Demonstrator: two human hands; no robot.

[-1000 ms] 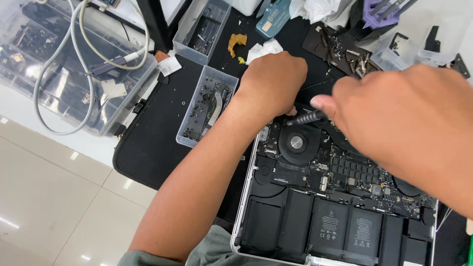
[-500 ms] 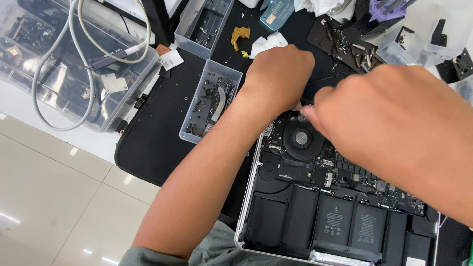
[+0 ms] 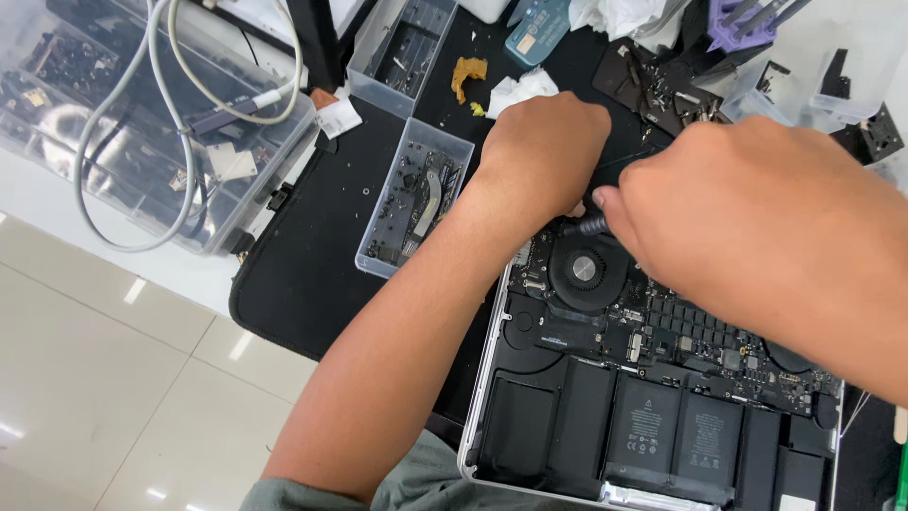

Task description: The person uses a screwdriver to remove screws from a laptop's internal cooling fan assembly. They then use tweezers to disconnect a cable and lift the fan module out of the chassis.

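The right hand (image 3: 757,218) is closed round a knurled metal screwdriver (image 3: 588,225), its tip hidden beside the round fan (image 3: 584,270) of an opened aluminium laptop (image 3: 653,397) on the worktop; the left hand (image 3: 544,151) rests curled at the laptop's top edge, its grip unclear; flat matte battery cells (image 3: 653,431) lie below; a clear plastic parts tray (image 3: 411,210) sits on the black mat (image 3: 312,255).

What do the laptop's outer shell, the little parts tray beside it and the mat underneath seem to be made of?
The laptop shell looks like bare silver metal, probably aluminium: its rim is thin, pale and matte. The parts tray seems clear hard plastic, since screws and small parts show through its glossy walls. The mat looks like soft black rubber or foam: dull, unreflective, with rounded corners.
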